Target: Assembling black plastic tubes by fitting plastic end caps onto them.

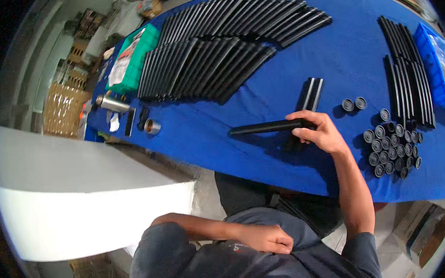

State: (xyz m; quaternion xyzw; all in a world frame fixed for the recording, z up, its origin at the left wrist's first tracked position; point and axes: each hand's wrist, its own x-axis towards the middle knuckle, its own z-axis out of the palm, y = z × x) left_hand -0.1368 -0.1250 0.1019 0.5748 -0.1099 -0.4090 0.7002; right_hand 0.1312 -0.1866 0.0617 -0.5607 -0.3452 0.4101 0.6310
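My right hand [324, 133] grips one end of a black tube [263, 128] between thumb and fingers. The tube points left, just over the blue cloth. Beneath the hand, a pair of black tubes [310, 94] lies side by side, their near part covered by the hand and the held tube. My left hand [266, 238] is curled into a fist against the front of my dark shirt, away from the table. Right of my right hand are two round black caps [354, 104], with a cluster of several more caps [392, 150] nearer the table edge.
Two long rows of black tubes [207, 67] fan across the far left of the blue-covered table [350, 52]. More tubes [409, 90] lie at right beside a blue crate [437, 67]. A green crate [133, 62], a metal flask [112, 104] and a tape roll [152, 126] stand left.
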